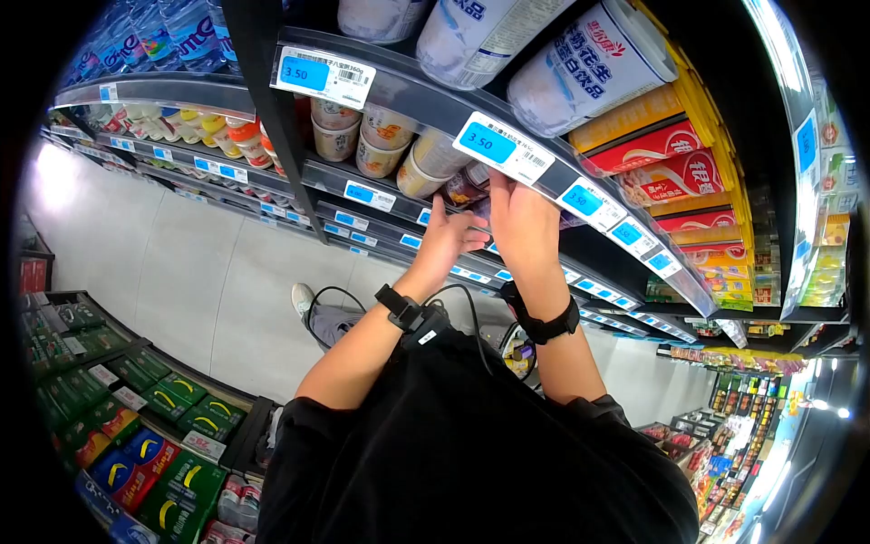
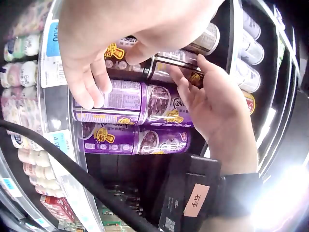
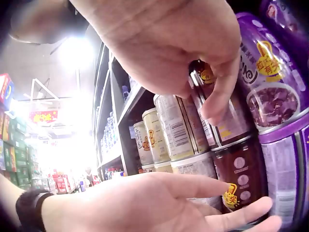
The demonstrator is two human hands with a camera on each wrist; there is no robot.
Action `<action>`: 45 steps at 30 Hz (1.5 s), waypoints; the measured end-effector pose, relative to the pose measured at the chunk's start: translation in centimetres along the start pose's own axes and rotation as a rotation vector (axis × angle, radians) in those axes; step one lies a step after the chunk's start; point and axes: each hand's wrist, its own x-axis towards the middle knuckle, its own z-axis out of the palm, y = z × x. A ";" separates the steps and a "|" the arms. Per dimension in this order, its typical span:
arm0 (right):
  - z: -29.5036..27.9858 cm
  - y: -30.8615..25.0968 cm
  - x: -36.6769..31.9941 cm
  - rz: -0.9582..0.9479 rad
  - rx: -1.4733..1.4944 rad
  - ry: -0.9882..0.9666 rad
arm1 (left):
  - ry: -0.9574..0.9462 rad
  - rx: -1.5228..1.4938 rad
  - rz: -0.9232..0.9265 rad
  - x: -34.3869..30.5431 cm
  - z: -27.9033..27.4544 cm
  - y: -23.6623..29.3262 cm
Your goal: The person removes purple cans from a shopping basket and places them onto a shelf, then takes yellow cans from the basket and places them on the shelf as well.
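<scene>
My right hand (image 1: 527,227) reaches under the shelf lip. In the right wrist view its thumb and curled finger grip the upper dark brown can (image 3: 235,130), which stands on a lower dark brown can (image 3: 241,169). My left hand (image 1: 441,243) is beside it, lower down. Its fingers are extended next to the lower brown can in the right wrist view and overlap a purple can (image 2: 128,104) in the left wrist view. More stacked purple cans (image 3: 273,101) stand on one side of the brown ones, cream cans (image 3: 176,128) on the other.
Price tags (image 1: 503,148) line the shelf edge just above my hands. Large white canisters (image 1: 594,68) and red-and-yellow packs (image 1: 666,172) fill the shelf above. Green boxed goods (image 1: 186,403) are stacked across the aisle floor (image 1: 186,263). A black cable (image 2: 82,174) crosses the left wrist view.
</scene>
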 end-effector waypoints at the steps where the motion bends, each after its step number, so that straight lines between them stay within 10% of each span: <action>1: 0.2 0.2 0.0 -0.061 -0.058 0.068 | 0.006 -0.009 -0.007 0.0 0.0 0.0; 13: -0.4 0.9 -0.4 -0.065 -0.306 -0.275 | -0.061 -0.103 0.019 0.4 0.5 -0.1; 22: 0.1 1.7 -0.9 -0.235 -0.368 -0.007 | -0.087 -0.138 -0.032 0.4 1.2 -1.2; 45: -1.2 1.7 -1.0 -0.251 -0.256 -0.035 | -0.131 0.118 0.056 -0.7 1.9 -1.9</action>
